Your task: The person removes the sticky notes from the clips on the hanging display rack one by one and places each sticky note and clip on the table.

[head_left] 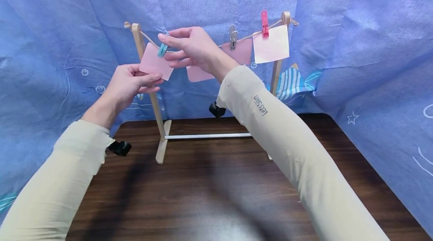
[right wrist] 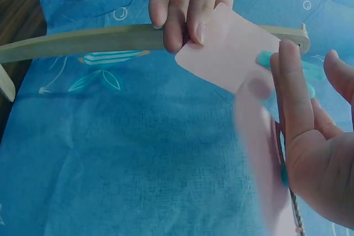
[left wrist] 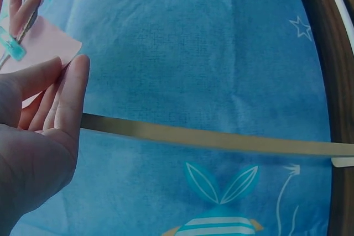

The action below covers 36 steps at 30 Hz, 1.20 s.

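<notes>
My left hand point(head_left: 130, 81) pinches the lower edge of a pink square of paper point(head_left: 153, 62) between thumb and fingers. A light-blue clothespin point(head_left: 162, 50) sits over the paper's upper edge at the twine point(head_left: 149, 38). Around that clothespin is my right hand point(head_left: 194, 49), its fingers extended. The right wrist view shows the thumb point(right wrist: 337, 70) apart from the fingers, with the clothespin's handles near the gap. Behind the right hand hangs a second pink paper point(head_left: 199, 75), partly hidden; a teal clothespin point(right wrist: 284, 175) shows beside it in the right wrist view.
Farther right, a grey clothespin point(head_left: 233, 38) holds a darker pink paper point(head_left: 241, 51), and a red clothespin point(head_left: 265, 25) holds a pale paper point(head_left: 271, 45). The twine spans two wooden posts point(head_left: 156, 109) joined by a white rod point(head_left: 208, 136) on a dark wooden table point(head_left: 189, 181). A blue patterned cloth point(head_left: 101, 4) hangs behind.
</notes>
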Tool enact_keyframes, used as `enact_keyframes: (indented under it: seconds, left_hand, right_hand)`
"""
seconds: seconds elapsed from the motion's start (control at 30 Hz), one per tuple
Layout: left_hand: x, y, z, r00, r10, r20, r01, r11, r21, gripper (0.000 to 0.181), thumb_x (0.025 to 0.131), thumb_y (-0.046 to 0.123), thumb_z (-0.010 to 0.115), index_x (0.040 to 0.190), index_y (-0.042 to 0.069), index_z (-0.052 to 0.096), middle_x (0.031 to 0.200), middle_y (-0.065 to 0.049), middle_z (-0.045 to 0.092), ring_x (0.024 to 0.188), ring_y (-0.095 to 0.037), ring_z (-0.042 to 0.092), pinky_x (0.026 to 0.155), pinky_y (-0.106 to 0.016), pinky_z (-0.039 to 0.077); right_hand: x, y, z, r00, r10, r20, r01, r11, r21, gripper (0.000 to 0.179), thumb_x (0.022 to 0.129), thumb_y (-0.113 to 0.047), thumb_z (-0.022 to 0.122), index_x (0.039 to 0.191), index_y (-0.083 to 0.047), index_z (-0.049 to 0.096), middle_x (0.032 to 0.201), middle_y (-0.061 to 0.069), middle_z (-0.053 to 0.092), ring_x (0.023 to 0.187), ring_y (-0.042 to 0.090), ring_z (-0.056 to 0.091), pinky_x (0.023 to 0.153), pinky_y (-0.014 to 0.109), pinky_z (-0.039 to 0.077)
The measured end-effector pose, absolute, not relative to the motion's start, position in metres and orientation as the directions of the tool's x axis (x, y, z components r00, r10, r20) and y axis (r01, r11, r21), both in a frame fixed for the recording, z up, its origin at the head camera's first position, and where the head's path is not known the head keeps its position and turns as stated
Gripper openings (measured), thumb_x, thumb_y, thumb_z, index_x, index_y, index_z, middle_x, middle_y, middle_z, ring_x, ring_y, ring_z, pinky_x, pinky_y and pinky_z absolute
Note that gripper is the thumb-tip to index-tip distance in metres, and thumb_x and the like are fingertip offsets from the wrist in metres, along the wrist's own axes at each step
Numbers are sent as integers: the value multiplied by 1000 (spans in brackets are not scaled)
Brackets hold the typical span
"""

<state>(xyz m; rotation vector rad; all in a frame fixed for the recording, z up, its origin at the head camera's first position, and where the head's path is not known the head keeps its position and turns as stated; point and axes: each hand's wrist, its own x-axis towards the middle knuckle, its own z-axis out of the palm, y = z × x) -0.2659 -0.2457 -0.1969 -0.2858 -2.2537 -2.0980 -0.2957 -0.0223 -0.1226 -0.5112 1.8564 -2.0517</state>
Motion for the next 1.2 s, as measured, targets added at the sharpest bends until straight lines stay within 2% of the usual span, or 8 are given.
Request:
enact_keyframes:
  seconds: [0.13, 0.3, 0.83, 1.2]
  left_hand:
    - [-266, -246, -195, -982, 104, 155, 162, 57, 985, 38, 88, 12, 80, 119, -3, 66, 97, -10, 75, 88, -19, 76, 73, -32, 62]
    - [-268, -246, -196, -983, 107, 150, 155, 35, 987, 22, 89, 10, 78, 109, 2, 72, 95, -10, 75, 87, -19, 76, 74, -33, 62]
    - [-268, -249, -194, -982, 101, 161, 164, 18, 986, 16, 88, 8, 79, 102, 2, 75, 95, -11, 75, 86, -19, 76, 73, -32, 62]
    - [-266, -249, -194, -984, 99, 147, 152, 42, 988, 19, 88, 10, 79, 105, 3, 74, 98, -10, 75, 89, -20, 76, 75, -32, 62]
  right_hand:
    - [-294, -20, -121, -889, -454, 67, -38, -72, -997, 54, 90, -18, 80, 138, -7, 59, 121, 6, 69, 98, 28, 74, 80, 37, 62]
    - [-293, -18, -122, -890, -447, 87, -98, 1, -995, 57, 87, -19, 83, 138, -7, 60, 124, 4, 68, 98, 27, 74, 78, 36, 62]
    - [-293, -18, -120, -908, -410, 85, -110, 37, -993, 52, 82, -16, 87, 129, -7, 65, 114, 7, 71, 95, 26, 74, 77, 33, 62]
    - [-297, -17, -123, -919, -388, 68, -96, 54, -994, 50, 80, -15, 88, 126, -9, 70, 107, 6, 75, 92, 21, 75, 76, 32, 62]
